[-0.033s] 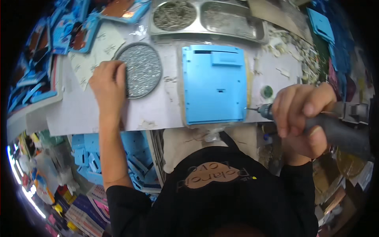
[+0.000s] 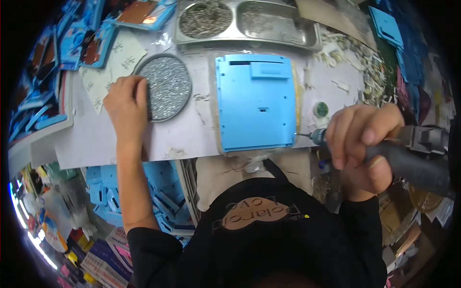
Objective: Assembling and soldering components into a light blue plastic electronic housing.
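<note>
- Blue panel (image 2: pixel 254 105): lies flat in the middle of the table (image 2: pixel 187 139), near its near edge, with small holes along both sides.
- Driver (image 2: pixel 403 161): to the right of the panel, its thin bit pointing left at the near right corner; whether the tip touches cannot be told.
- Right hand (image 2: pixel 367 139): wrapped around the driver, gripping it.
- Left hand (image 2: pixel 126 98): fingers bent at the left rim of the round dish (image 2: pixel 190 91); whether it pinches anything cannot be told.
- Screws (image 2: pixel 168 86): small silver pieces, apparently screws, fill the dish, left of the panel.
- Step, as judged: screw-driving at the panel, with the bit by the near right corner and the other hand at the supply.
- The next move seems to call for a screw on the bit, the tip lined up with a hole and the panel kept from sliding.
- Farther out: a metal tray (image 2: pixel 249 44) on the far side, white scraps (image 2: pixel 345 57) far right, blue parts (image 2: pixel 72 48) far left.
</note>
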